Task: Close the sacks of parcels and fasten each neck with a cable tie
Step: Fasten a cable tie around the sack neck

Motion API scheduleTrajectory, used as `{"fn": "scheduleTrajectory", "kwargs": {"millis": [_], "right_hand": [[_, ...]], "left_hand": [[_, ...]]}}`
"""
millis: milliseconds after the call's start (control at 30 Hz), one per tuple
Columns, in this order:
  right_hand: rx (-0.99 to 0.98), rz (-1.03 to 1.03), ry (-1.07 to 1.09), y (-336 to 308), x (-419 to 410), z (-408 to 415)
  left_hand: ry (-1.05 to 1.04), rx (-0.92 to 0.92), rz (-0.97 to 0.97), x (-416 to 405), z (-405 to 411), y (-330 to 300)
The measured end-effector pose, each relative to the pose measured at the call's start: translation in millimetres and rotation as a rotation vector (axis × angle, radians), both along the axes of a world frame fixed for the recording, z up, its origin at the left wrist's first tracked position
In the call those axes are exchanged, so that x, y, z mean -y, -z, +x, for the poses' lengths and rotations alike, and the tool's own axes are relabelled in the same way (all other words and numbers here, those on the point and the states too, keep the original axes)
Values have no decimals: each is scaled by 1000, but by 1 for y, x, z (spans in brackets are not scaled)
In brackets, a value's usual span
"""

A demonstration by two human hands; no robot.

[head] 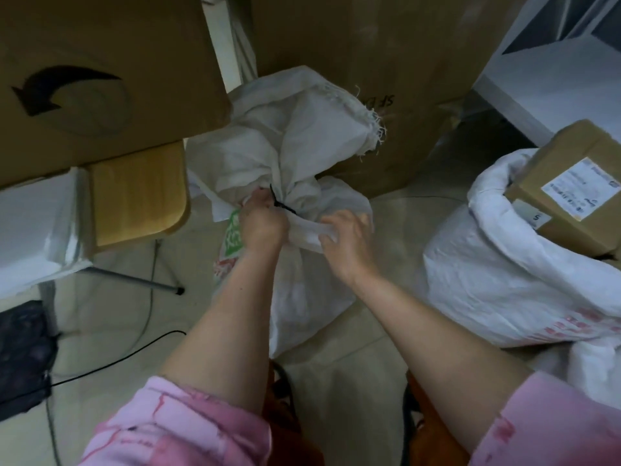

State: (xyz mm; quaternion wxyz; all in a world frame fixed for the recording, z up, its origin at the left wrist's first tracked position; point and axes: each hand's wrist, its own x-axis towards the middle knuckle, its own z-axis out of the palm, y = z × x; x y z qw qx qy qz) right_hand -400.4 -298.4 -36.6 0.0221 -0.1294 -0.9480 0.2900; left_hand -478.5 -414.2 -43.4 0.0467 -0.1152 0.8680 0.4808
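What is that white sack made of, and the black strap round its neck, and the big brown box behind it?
The sack looks like woven plastic cloth: matte, crinkly, with loose threads fraying at its edge. The black strap is thin and smooth, probably a plastic cable tie. The brown box looks like cardboard: dull, flat, with printed letters.

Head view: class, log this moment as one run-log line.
left hand grips black cable tie | tie around centre sack neck | right hand holds fabric | right sack open
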Motion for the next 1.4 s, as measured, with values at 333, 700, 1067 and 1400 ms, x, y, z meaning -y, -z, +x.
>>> {"fn": "scheduleTrajectory", "kwargs": {"millis": [333,700,1067,1400], "right_hand": [[158,23,104,39,-19,-4],[-224,-44,480,-40,-89,56],[-104,51,410,-34,-106,80],[-99,136,313,-35,-115,89]], "left_hand": [[458,166,-373,-20,-6,11],[481,45,27,-107,43,-30],[459,-10,-122,-135,80,-17],[631,-236,-403,-143,109,-28]]}}
